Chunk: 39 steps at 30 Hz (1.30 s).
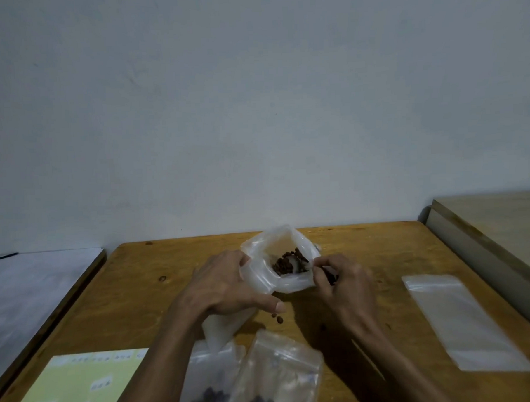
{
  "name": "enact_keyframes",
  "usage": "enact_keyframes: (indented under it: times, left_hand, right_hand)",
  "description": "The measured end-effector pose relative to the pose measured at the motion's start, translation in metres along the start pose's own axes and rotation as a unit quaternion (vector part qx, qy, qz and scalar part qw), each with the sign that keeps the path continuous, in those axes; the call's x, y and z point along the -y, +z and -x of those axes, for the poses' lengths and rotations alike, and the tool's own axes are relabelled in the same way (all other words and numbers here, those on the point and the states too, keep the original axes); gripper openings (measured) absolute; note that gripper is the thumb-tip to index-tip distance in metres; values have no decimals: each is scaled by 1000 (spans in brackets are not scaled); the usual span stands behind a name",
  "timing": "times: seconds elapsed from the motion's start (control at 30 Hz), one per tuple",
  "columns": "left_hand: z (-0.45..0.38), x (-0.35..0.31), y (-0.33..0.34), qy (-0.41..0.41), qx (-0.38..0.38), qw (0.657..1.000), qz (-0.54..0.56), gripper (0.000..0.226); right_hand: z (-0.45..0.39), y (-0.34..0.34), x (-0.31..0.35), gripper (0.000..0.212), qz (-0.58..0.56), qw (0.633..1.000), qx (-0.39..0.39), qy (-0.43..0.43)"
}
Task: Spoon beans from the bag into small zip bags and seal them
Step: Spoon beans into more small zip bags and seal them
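Observation:
An open clear bag of brown beans (280,262) stands at the middle of the wooden table (146,285). My left hand (223,286) grips its left rim and also holds a small empty zip bag (225,325) under the palm. My right hand (341,284) pinches the bag's right rim, with something dark in its fingers that I cannot make out. Two small zip bags with dark beans in them (256,380) lie near the front edge. A couple of loose beans (278,318) lie on the table below my left thumb.
A stack of empty clear zip bags (466,319) lies at the right. A yellow-green sheet with labels (80,388) lies at the front left. A white surface (33,290) adjoins the table on the left and a pale wooden board (496,230) on the right.

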<state>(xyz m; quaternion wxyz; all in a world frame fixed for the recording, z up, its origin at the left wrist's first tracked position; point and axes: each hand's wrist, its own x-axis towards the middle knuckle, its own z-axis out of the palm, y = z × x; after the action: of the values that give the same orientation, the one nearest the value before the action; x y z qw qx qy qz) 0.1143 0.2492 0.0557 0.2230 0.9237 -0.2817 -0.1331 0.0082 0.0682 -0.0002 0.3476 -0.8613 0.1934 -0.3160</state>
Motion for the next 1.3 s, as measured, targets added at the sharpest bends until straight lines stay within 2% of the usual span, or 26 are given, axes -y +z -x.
enact_keyframes:
  times: [0.1,0.23,0.33,0.47,0.53,0.67,0.77,0.9,0.97,1.07,1.2,1.3]
  left_hand:
    - [4,2,-3,-8,1,1000,5,102]
    - [5,-4,1,-19,13,1000,-1,82]
    - [5,-8,8,-22,23,999,-15,81]
    - [8,-12,8,-17,24,999,-40,73]
    - [10,-13,7,-15,26,999,-41,71]
    - [10,-12,7,-16,27,999,-15,75]
    - [13,-14,6,-13,12,1000,-16,75]
    - [18,-19,4,-13,4,1000,-21,77]
    - [19,-20,4,-14,5,1000,-26,80]
    - [18,-19,6,-16,11,999,-31,82]
    - [17,-19,6,-10,15,999,-39,76]
    - [14,-18,9,-14,13,999,-42,81]
  right_hand:
    - [-2,-1,-7,13,34,998,-1,-54]
    - [-3,3,-13,19,62,997,11,-49]
    - [3,2,-13,26,65,997,-21,-44]
    - [14,2,-9,37,-45,997,-59,1]
    - [18,3,-7,29,-78,995,-56,8]
    - [25,-2,-10,24,36,979,-45,-197]
    - [30,0,-20,27,106,962,-17,-250]
    - [35,11,-32,53,202,953,9,-224]
    - [35,15,-31,57,208,959,20,-192]
    - [38,21,-30,43,147,977,21,-152]
    - [33,16,-26,30,63,991,-40,-113]
    - [29,15,-22,23,10,998,-61,-28]
